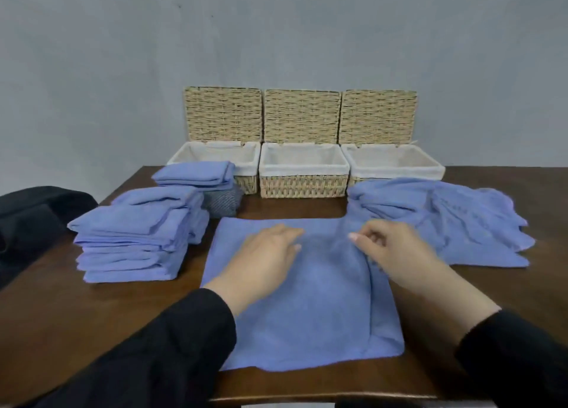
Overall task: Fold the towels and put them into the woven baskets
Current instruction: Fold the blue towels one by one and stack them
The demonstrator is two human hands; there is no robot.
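Towels are the job: one blue towel (295, 300) lies spread flat on the tabletop (101, 309) directly before the person, in the head view, the only view. A folded stack (132, 247) sits to its left, an unfolded heap (445, 220) to its right, and three lined baskets (304, 174) stand open behind, apparently unfilled. The left hand (264, 254) rests palm down, fingers spread and holding nothing, pinning the cloth. The right hand (390, 251) pinches a raised ridge of the towel near its right side. To fold well, I'd smooth the wrinkles, then bring edges together squarely, matching corners before pressing the crease.
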